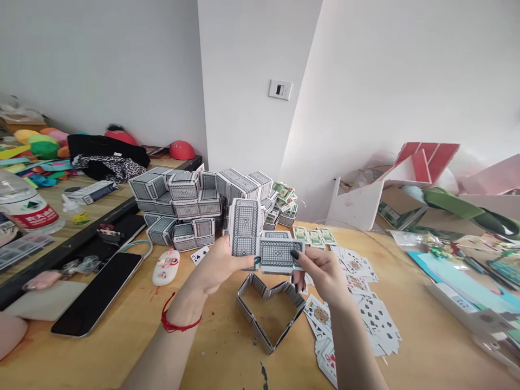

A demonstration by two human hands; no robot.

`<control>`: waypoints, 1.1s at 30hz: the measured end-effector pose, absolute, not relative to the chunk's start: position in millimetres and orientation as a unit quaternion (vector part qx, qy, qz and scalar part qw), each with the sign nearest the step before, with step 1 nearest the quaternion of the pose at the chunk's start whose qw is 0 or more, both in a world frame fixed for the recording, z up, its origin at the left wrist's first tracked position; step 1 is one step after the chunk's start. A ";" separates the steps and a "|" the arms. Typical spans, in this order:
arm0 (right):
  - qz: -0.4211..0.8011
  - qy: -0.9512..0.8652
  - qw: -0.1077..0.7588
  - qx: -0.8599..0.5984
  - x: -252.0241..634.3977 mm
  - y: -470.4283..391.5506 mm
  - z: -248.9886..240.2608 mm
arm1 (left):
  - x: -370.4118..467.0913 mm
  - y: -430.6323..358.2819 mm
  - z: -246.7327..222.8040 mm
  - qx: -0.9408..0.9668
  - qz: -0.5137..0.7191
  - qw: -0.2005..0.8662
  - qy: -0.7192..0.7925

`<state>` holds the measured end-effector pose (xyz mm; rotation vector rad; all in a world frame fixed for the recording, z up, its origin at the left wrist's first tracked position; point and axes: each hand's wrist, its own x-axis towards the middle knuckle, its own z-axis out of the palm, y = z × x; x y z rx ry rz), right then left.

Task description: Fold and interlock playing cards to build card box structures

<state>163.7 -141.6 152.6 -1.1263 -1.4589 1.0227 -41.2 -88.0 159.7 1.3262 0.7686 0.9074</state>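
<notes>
My left hand (pixel 221 265) grips an upright playing card (pixel 245 225), its patterned back towards me and the thumb across its lower edge. Fingers of my right hand (pixel 320 268) pinch a second playing card (pixel 276 254), held sideways with its left end against the first. Behind it shows the edge of another patterned card. On the table below stands a heart-shaped frame (pixel 254 319) folded from cards. Beyond my hands rises a stack of boxes (pixel 184 187) made of the same cards. Face-up cards (pixel 374 319) lie spread beside my right forearm.
A white mouse (pixel 166 267) and a black phone (pixel 97 295) lie to the left, near a water bottle (pixel 30 208) and a glue bottle (pixel 76 211). Green-backed card bundles (pixel 314 236) sit behind. Cardboard and pink boxes (pixel 418 168) crowd the right side.
</notes>
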 end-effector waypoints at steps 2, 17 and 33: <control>0.414 -0.602 0.499 -0.466 162.4 -141.5 152.5 | -41.6 -87.2 159.1 0.574 0.396 0.634 0.335; 0.445 -0.599 0.470 -0.471 163.9 -135.2 146.4 | -38.3 -88.7 153.4 0.599 0.423 0.577 0.361; 0.529 -0.557 0.462 -0.444 166.2 -137.2 147.9 | -37.0 -92.1 156.2 0.617 0.445 0.537 0.365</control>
